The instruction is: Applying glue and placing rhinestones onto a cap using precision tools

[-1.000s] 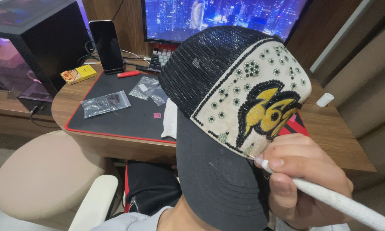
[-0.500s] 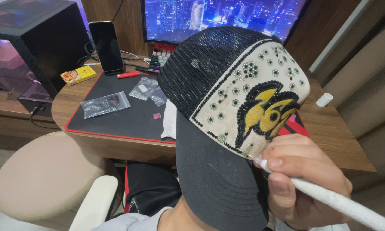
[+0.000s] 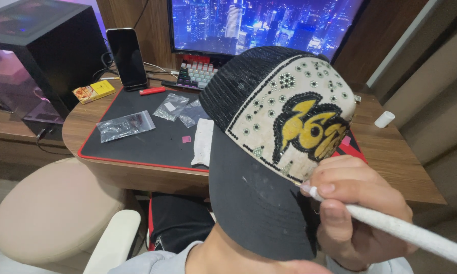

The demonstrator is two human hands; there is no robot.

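Nearest, the right hand (image 3: 358, 203) pinches a white pen-like tool (image 3: 406, 231) against the rhinestone cap (image 3: 284, 127), propped on the left hand, whose grip I cannot tell, while beyond lie a black desk mat (image 3: 152, 142), clear plastic bags (image 3: 124, 125), an upright phone (image 3: 127, 58) and a glowing monitor (image 3: 264, 23).

Cap (image 3: 269, 152) before desk mat (image 3: 152, 142); phone (image 3: 127, 58) behind, keyboard (image 3: 198, 75) under monitor (image 3: 264, 25)

wooden desk (image 3: 391, 167), beige chair (image 3: 51, 213), glowing monitor (image 3: 264, 23)
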